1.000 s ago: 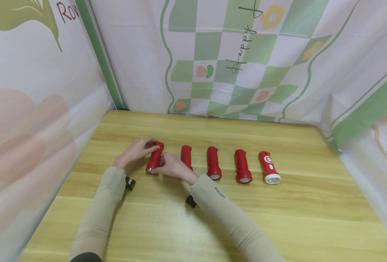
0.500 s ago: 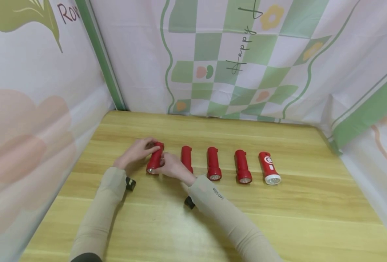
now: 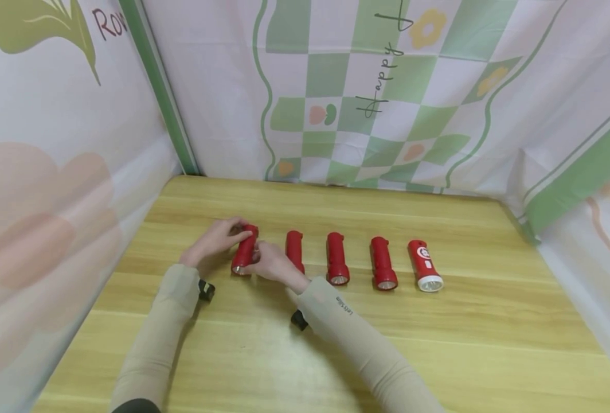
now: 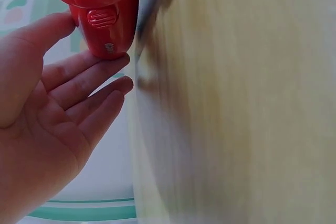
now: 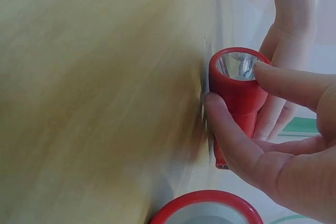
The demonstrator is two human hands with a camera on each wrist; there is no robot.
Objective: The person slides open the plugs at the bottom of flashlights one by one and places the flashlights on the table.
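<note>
A red flashlight (image 3: pixel 245 249) lies at the left end of a row on the table, its lens toward the person. My left hand (image 3: pixel 215 240) holds its tail end between thumb and fingertips. In the left wrist view, the flashlight's slide switch (image 4: pixel 102 18) shows on the body above those fingers. My right hand (image 3: pixel 274 263) grips the lens end; in the right wrist view its thumb (image 5: pixel 283 80) lies on the lens rim and a finger presses the head's other side. Close by my right hand is a second red flashlight (image 3: pixel 294 246), partly hidden by it.
Further right in the row lie two more red flashlights (image 3: pixel 337 258) (image 3: pixel 383 263) and a red one with a white head (image 3: pixel 425 265). Printed curtains (image 3: pixel 222 86) enclose the wooden table (image 3: pixel 439 355) at its back and sides.
</note>
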